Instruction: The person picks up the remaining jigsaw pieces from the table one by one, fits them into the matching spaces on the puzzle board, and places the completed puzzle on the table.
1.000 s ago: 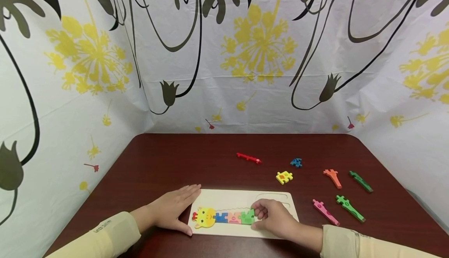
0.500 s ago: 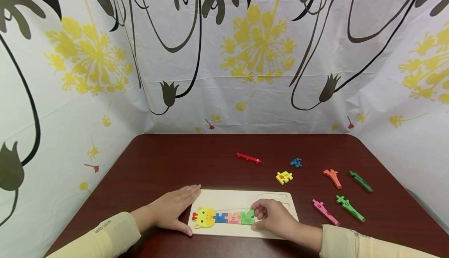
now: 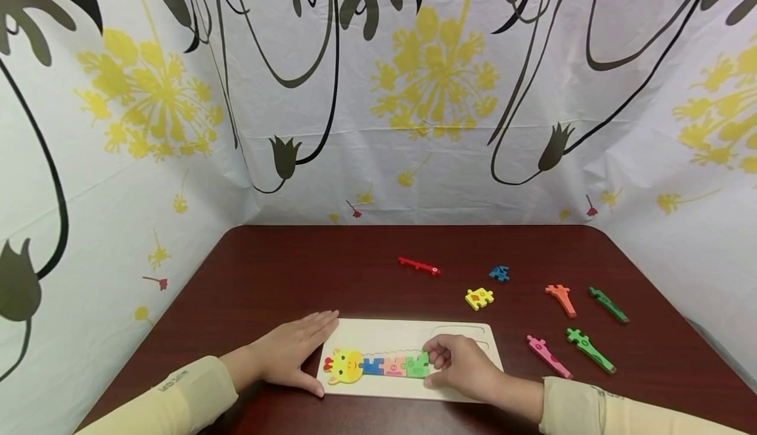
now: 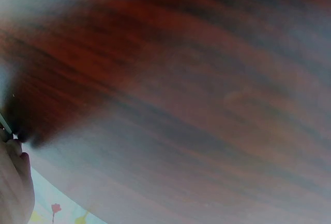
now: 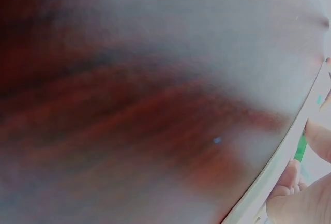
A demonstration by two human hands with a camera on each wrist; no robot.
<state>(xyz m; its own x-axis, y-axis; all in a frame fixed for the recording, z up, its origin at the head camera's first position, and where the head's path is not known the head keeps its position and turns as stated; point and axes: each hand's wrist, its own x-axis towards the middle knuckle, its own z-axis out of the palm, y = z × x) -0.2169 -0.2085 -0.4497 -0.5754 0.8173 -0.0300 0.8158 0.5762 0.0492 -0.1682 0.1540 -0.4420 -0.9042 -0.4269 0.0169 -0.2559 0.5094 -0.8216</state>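
Across the dark tabletop (image 3: 319, 271), hands (image 3: 298, 351) (image 3: 466, 366) flank the green puzzle piece (image 3: 417, 366).

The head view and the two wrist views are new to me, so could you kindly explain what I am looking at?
There is no machine here, only a person working bare-handed. The wide picture comes from a camera worn on the head; the other two come from cameras on the wrists, and are mostly a blur of the dark red table. On it lies a pale puzzle board bearing, in a row, a giraffe head, a blue piece, a pink piece and a green piece. Loose beyond it and to its right lie a red bar, a dark blue piece, a yellow piece, an orange piece, a hot-pink bar, a dark green bar and a bright green bar. The left hand rests at the board's left edge; the right hand pinches the green piece between thumb and fingers.
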